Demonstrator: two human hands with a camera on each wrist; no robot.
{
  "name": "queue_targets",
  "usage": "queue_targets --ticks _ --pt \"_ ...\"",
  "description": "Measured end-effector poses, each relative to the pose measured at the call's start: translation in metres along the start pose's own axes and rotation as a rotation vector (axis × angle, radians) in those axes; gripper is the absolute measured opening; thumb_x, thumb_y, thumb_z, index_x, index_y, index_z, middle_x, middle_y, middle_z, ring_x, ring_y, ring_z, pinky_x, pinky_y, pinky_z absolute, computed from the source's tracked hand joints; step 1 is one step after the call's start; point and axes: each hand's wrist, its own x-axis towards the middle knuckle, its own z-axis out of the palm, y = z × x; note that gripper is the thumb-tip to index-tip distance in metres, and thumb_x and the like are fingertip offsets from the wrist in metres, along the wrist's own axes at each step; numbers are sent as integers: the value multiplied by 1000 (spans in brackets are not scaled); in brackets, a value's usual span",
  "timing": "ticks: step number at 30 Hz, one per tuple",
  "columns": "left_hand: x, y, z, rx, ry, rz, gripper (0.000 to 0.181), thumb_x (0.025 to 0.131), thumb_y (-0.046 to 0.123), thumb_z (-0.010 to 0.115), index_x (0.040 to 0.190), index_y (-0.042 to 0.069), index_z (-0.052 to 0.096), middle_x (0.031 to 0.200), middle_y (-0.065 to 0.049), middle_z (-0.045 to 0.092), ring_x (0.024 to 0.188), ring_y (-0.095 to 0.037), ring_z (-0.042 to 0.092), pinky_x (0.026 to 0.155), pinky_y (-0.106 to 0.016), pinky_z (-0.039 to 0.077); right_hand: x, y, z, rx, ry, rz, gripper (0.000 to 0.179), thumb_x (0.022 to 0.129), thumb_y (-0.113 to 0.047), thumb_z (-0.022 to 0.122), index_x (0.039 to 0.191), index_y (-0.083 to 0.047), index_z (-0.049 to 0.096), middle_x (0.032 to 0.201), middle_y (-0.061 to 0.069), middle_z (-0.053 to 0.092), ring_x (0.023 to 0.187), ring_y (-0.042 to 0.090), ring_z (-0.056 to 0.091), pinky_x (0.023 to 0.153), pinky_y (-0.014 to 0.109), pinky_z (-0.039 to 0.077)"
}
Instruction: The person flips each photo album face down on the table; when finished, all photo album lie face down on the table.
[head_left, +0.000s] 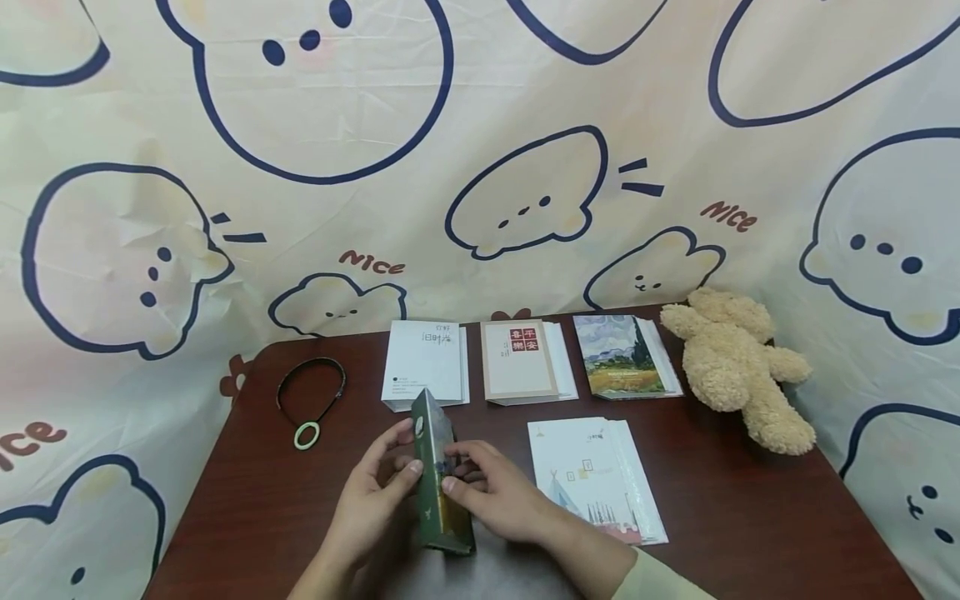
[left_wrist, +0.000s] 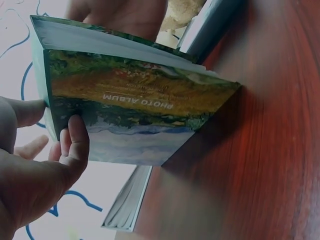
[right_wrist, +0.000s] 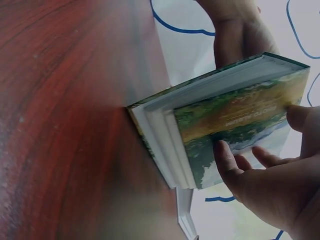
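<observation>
A photo album [head_left: 435,492] with a green spine and a painted landscape cover stands on edge above the front of the table, its spine turned up. My left hand [head_left: 372,493] holds it from the left, with the thumb at the spine and fingertips against the cover in the left wrist view. From the other side my right hand [head_left: 502,493] grips it, thumb near the spine edge and fingers on the painted cover [right_wrist: 250,117]. White page edges show between the covers, and a lower corner [left_wrist: 239,85] meets the dark red tabletop in the left wrist view.
Behind stand three albums in a row: a white one [head_left: 422,362], a cream one [head_left: 517,362] and a landscape one [head_left: 618,358]. Another white album [head_left: 588,483] lies right of my hands. A teddy bear [head_left: 723,375] sits far right; a black cord loop with a pale ring [head_left: 307,447] lies left.
</observation>
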Motion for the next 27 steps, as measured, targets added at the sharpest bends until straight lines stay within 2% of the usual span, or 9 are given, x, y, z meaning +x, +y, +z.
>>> queue_targets --ticks 4,11,18,27 --pt "2 0 5 -18 2 -6 57 101 1 64 151 22 48 144 -14 49 112 -30 62 85 -35 60 -2 -6 -4 45 20 -17 48 106 -35 60 145 -9 53 135 9 55 120 21 60 98 28 54" --pt "3 -3 12 -23 -7 28 57 99 -10 58 148 19 53 141 -11 53 107 -27 63 85 -35 60 -7 -10 -11 88 45 -38 52 105 -32 62 148 -6 49 137 15 54 121 23 59 99 29 54" --pt "6 -7 21 -32 -40 52 63 95 -14 62 150 16 52 143 -12 52 111 -30 62 86 -33 59 -12 -12 -21 123 57 -55 53 106 -28 62 149 -2 46 140 19 52 121 27 59 95 26 55" --pt "9 -19 35 -29 -79 31 59 94 -9 67 148 12 54 144 -14 56 113 -30 63 87 -31 58 -18 -5 -32 137 77 -58 58 102 -22 68 150 0 42 133 24 60 120 35 63 92 27 57"
